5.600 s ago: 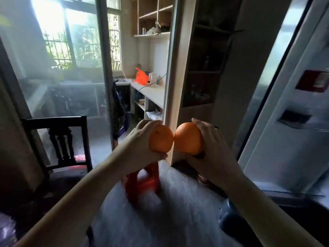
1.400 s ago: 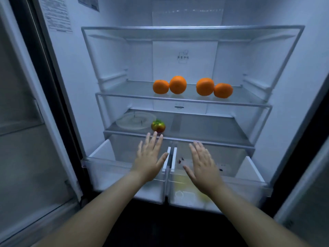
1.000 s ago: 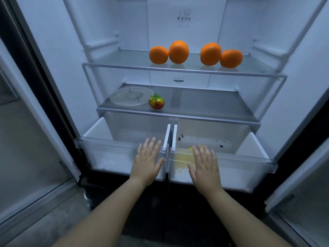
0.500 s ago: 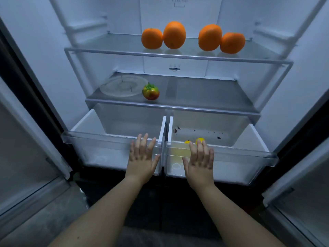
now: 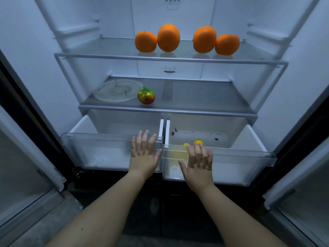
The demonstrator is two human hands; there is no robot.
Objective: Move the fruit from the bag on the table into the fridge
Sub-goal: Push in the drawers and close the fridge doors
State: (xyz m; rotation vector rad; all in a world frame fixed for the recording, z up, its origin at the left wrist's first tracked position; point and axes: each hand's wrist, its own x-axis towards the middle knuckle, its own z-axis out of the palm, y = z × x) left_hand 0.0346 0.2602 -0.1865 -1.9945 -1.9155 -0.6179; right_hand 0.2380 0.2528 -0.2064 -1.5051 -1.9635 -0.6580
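Evidently the placing step is done: four oranges (image 5: pixel 168 37) sit in two close pairs on the upper shelf (image 5: pixel 106 57) of the fridge (image 5: pixel 26 50), well above and beyond both grips. The bag and the surface are out of view.

The left grip (image 5: pixel 145 154) lies spread and empty, fingers straight, against the clear front of the left drawer (image 5: pixel 98 139). The right grip (image 5: pixel 197 163), also empty with fingers apart, rests at the front of the right drawer (image 5: pixel 240 154). Both drawers stand pulled out, so the step in hand looks like sliding them home. That would call for an even, straight push away from the body.

Just beyond the right fingertips, yellow fruit (image 5: pixel 198 142) lies inside that drawer. Higher up, ahead of the left grip, a tomato-like fruit (image 5: pixel 146 95) stands beside a clear plate (image 5: pixel 115 90) on the lower shelf. Nothing visible blocks the drawers.
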